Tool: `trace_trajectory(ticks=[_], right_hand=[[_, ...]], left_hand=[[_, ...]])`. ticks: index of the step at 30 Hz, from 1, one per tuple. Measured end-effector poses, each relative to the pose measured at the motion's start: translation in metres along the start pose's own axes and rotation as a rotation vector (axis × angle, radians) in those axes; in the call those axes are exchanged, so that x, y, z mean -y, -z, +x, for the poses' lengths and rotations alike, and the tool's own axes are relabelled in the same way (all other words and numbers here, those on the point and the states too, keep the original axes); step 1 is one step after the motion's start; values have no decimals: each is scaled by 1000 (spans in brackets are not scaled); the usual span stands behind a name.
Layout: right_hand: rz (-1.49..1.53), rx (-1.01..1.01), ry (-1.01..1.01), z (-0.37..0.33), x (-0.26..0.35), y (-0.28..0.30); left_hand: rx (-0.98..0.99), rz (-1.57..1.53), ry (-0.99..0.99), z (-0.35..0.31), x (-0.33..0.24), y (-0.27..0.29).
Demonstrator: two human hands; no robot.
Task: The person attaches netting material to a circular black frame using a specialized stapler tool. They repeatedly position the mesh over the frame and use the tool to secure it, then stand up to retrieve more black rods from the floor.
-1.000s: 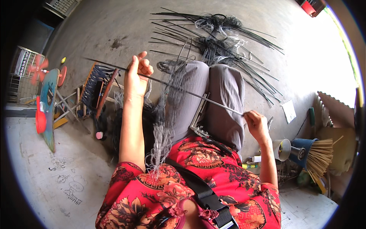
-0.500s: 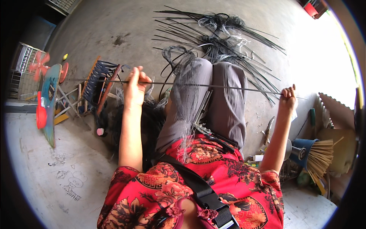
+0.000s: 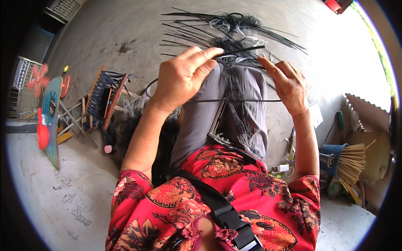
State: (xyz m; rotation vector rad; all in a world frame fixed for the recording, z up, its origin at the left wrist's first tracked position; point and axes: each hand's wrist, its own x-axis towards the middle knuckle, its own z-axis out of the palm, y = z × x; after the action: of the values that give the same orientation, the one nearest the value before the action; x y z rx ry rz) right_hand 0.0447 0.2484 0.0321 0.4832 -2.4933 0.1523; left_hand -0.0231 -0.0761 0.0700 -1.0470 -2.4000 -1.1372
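Note:
A thin black strip (image 3: 243, 51) is pinched between the thumb and forefinger of my left hand (image 3: 182, 77), its end pointing right above my knees. Dark strip also curves out to the left of that hand and crosses low over my lap to my right hand (image 3: 289, 83). The right hand's fingers are curled, with the forefinger stretched toward the left. Whether these lengths are one looped strip, I cannot tell. Between and over my grey-trousered knees hangs a bunch of fine black threads (image 3: 234, 96). Beyond the knees lies a pile of black strips (image 3: 188, 35) tangled with dark and white threads.
On the left stand a small folding seat with dark webbing (image 3: 97, 98) and a board with a red fan (image 3: 52, 113). To the right are a blue container (image 3: 333, 161) and a bundle of thin sticks (image 3: 354, 165). Small tools lie on the floor by my right arm.
My hands have come closer together and moved forward over the knees. The strip, stretched straight between them before, now bends around. The threads on my lap have shifted right.

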Motion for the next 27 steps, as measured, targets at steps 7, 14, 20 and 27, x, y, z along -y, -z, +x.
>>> trace_trajectory(ticks=[7, 14, 20, 27], right_hand=[[136, 0, 54, 11, 9, 8], [389, -162, -107, 17, 5, 5], [275, -318, 129, 36, 3, 7], [211, -311, 171, 60, 5, 18]], left_hand=[[-28, 52, -138, 0, 1, -31], [10, -2, -91, 2, 9, -29], [184, -195, 118, 5, 12, -10], [383, -351, 87, 47, -2, 37]])
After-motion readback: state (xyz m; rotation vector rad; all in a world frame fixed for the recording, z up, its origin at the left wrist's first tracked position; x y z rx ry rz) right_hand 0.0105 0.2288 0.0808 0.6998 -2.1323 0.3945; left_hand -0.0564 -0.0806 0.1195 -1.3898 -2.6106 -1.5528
